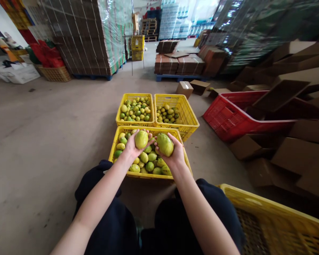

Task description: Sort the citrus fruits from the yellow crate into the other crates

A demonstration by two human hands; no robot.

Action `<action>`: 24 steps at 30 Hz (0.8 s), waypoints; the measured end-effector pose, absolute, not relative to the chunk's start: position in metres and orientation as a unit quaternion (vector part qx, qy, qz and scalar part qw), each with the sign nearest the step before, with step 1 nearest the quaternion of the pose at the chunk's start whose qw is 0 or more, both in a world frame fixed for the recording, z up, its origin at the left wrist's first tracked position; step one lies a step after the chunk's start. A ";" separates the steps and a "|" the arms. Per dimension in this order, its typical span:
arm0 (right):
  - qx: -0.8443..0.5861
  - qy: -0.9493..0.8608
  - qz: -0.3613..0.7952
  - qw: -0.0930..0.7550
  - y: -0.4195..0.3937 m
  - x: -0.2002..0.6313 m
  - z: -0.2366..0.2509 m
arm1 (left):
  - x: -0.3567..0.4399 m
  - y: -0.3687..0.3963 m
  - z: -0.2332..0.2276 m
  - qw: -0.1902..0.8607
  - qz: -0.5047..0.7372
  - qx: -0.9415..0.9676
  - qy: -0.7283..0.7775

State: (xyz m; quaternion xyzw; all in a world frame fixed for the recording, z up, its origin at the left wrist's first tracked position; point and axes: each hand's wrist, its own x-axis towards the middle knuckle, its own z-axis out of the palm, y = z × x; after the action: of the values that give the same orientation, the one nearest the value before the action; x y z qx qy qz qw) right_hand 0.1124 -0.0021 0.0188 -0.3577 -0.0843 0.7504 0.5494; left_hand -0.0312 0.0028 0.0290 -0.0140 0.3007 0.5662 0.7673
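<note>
My left hand (134, 147) cradles a yellow-green lemon (141, 139), its fingers curled beneath the fruit. In my right hand (177, 152) lies a larger, greener lemon (165, 144), tilted and gripped from the right side. Both hands are held close together over a yellow crate (184, 157) filled with green and yellow lemons (149, 166). Behind it stand two more yellow crates side by side. The left one (117, 113) is well filled with lemons; the right one (190, 113) has a smaller heap on its left side.
At the right stands a red crate (220, 118) with cardboard in it, beside a pile of cardboard boxes (295, 148). Another yellow crate (276, 205) is close by my right knee. Flattened cartons (179, 65) rest on a blue pallet farther back, near wrapped stacks (79, 39).
</note>
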 end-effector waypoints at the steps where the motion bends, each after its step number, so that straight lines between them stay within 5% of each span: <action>1: -0.362 -0.076 0.752 0.545 -0.002 0.112 0.019 | -0.031 0.003 0.029 0.767 0.567 -0.015 0.301; 24: -0.363 -0.086 0.764 0.526 -0.004 0.107 0.027 | -0.030 0.005 0.020 0.753 0.583 -0.004 0.305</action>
State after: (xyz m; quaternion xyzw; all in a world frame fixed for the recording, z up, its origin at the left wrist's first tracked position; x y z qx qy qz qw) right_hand 0.1069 -0.0043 0.0265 -0.3629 -0.0863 0.7645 0.5258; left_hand -0.0303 0.0045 0.0204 -0.0043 0.3050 0.5834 0.7527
